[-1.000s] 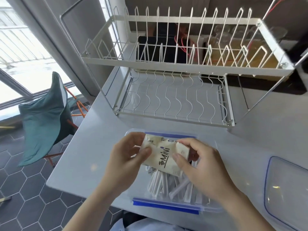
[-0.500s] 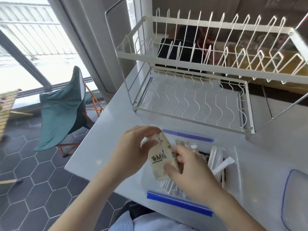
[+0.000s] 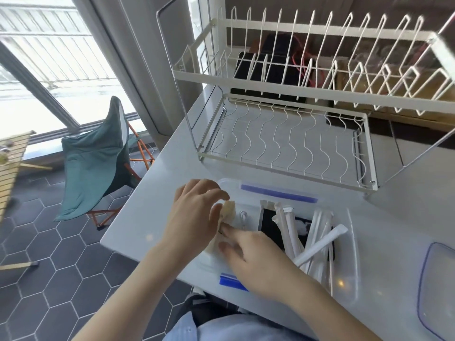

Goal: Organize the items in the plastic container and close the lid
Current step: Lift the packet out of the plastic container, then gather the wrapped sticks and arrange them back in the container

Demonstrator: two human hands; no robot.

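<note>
Both hands (image 3: 194,217) (image 3: 256,254) had lowered the gripped packet (image 3: 227,212) into the container (image 3: 350,242) (loose straws (image 3: 320,244) might block the lid (image 3: 435,291)).

Home kitchen: dish rack (image 3: 290,134) on counter (image 3: 157,207), folding chair (image 3: 96,166) by window

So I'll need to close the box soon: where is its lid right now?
In the head view the clear lid lies flat on the white table at the far right edge, right of the open container, apart from both hands.
</note>
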